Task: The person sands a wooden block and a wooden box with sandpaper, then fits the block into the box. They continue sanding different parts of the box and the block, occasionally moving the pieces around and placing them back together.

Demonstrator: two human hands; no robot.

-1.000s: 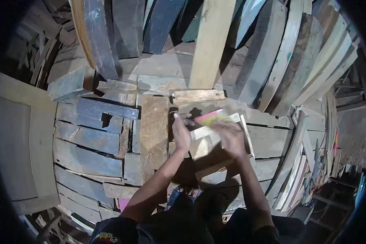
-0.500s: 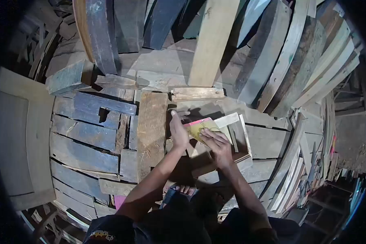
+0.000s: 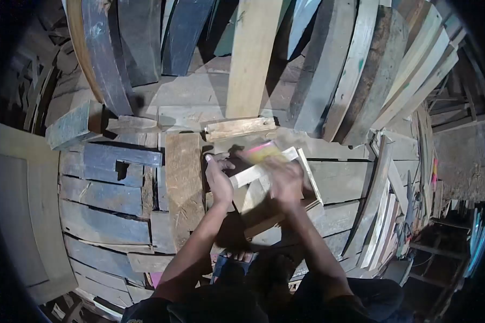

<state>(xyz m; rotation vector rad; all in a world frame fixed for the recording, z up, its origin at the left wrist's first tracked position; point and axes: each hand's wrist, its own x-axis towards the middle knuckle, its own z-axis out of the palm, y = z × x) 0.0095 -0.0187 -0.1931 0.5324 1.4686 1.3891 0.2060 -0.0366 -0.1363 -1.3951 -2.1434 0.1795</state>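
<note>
Head view, looking down on a floor of stacked timber.

Left hand (image 3: pixel 219 180) — laid flat, fingers together and extended, pressing on the left edge of a small pale wooden frame (image 3: pixel 307 175); thumb angled toward the frame's upper corner.

Right hand (image 3: pixel 284 180) — motion-blurred over the frame's middle; it appears curled over a yellow-and-pink block (image 3: pixel 261 153) that juts out past the fingers toward the frame's top left, but how tightly the fingers close on it cannot be told.

Wooden frame — light, unpainted strips joined at angles, lying on darker boards directly in front of the person's knees, between both hands.

Brown plank (image 3: pixel 184 180) — rough, upright in the picture, just left of the left hand and touching the frame's area.

Short pale offcut (image 3: pixel 240 128) — lies crosswise just above the hands, at the foot of a long light board (image 3: pixel 250 56) that leans away toward the top.

Blue-grey weathered planks (image 3: pixel 105 196) — laid side by side, filling the left half.

Leaning staves (image 3: pixel 361 70) — pale and dark, fanned across the upper right.

Panelled door leaf (image 3: pixel 21 215) — flat at far left.

Sandalled foot (image 3: pixel 234 264) — toes visible between the forearms, below the frame.
</note>
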